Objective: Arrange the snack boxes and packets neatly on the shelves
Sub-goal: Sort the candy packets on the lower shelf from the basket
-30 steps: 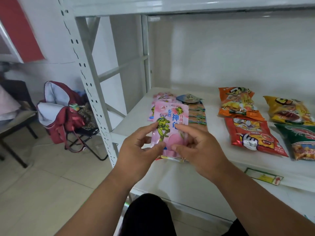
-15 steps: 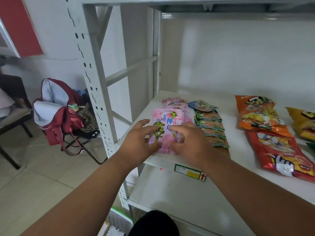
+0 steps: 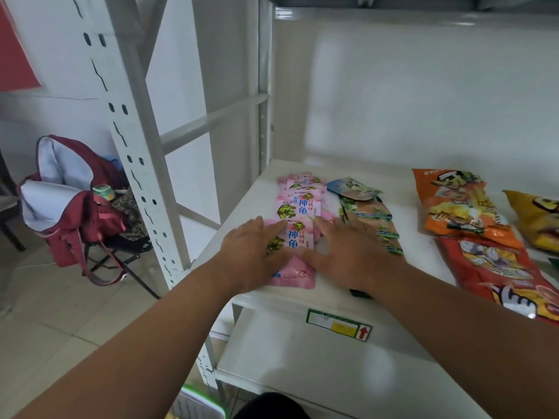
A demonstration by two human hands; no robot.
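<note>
Flat and relaxed, the grip on both sides is apart: the left hand (image 3: 254, 255) and the right hand (image 3: 348, 252) are lying palm-down with fingers straight, pressing on the nearest pink packet (image 3: 295, 252) rather than pinching it. That packet is resting on the shelf (image 3: 408, 300) close to its front edge, at the near end of a row of matching pink packets (image 3: 299, 201) that is running back toward the wall, each one overlapping the next. The hands are flanking the packet from either side — most likely squaring it with the column and flattening it so it sits level.

Just beside it, a second overlapping column of green packets (image 3: 375, 219) is lying parallel, part of it hidden under the right hand. Further right, well apart, larger crisp bags are lying flat — an orange bag (image 3: 453, 204), a red bag (image 3: 499, 267) overlapped by it, and a yellow bag (image 3: 535, 219) at the frame edge.

Sorting by kind into separate columns seems to be the reason for the layout. The placing step looks nearly finished for this packet.
</note>
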